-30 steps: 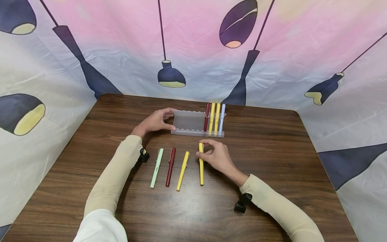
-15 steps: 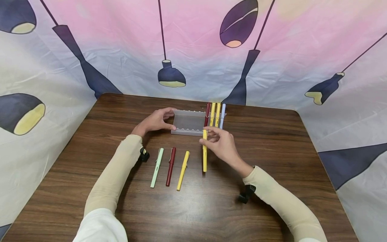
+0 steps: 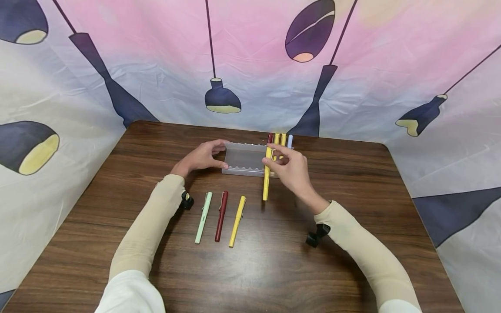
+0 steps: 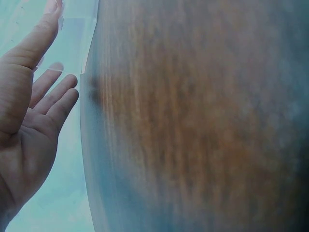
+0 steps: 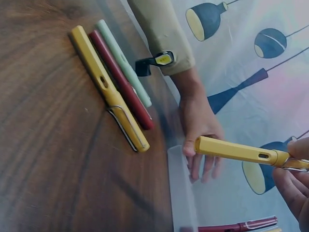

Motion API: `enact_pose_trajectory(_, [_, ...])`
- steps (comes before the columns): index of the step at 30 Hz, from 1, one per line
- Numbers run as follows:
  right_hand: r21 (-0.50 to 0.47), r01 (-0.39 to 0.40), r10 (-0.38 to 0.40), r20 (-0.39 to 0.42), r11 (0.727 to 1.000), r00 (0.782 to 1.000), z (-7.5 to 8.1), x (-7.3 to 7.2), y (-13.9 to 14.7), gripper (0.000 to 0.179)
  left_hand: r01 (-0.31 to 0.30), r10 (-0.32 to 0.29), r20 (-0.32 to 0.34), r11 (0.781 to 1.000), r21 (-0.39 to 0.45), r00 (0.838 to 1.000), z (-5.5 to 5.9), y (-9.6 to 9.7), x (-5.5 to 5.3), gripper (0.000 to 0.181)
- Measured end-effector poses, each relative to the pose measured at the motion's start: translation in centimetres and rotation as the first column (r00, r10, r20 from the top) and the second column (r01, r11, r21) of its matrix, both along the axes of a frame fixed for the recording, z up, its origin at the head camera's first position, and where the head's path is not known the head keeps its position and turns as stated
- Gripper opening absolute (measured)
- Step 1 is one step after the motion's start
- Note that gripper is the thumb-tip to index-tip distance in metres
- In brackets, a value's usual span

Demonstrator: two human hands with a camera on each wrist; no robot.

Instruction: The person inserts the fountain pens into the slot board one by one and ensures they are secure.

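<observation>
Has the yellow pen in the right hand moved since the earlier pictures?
Yes. In the head view, the yellow pen has moved forward, away from the person, toward the clear rack, judged against the green pen, which lies unmoved.

Left sleeve [image 3: 137,243], right sleeve [image 3: 368,252]: beige, close-fitting, lightly wrinkled, reaching wrists. White cloth [image 3: 129,293] above both sleeves. Left camera [image 3: 187,201], right camera [image 3: 312,240]: black, blocky; yellow patch [image 5: 164,58] on left one. Left hand [image 3: 201,155], right hand [image 3: 291,169]: bare.

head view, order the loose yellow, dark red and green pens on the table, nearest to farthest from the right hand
1. Loose yellow pen, right end of the row
2. Dark red pen, in the middle
3. Green pen, left end
</observation>
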State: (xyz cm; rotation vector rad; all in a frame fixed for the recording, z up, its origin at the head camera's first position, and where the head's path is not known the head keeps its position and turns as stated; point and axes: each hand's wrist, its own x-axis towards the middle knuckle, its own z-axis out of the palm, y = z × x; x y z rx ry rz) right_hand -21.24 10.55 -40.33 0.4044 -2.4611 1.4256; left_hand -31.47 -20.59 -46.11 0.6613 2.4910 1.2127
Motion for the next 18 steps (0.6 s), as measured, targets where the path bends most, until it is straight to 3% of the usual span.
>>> enact_pose_trajectory(9, [-0.03, 0.02, -0.021, -0.035, 0.999, 0.999, 0.3, -1.5, 0.1, 0.041, 0.004, -0.004, 0.009, 1.0, -0.004, 1.0, 0.0, 0.1, 0.0, 0.09])
enact_pose_trajectory(18, [-0.03, 0.051, -0.055, -0.149, 0.998, 0.987, -0.1, -2.9, -0.3, 0.039, 0.001, -0.001, 0.005, 1.0, -0.014, 1.0, -0.1, 0.0, -0.1, 0.091])
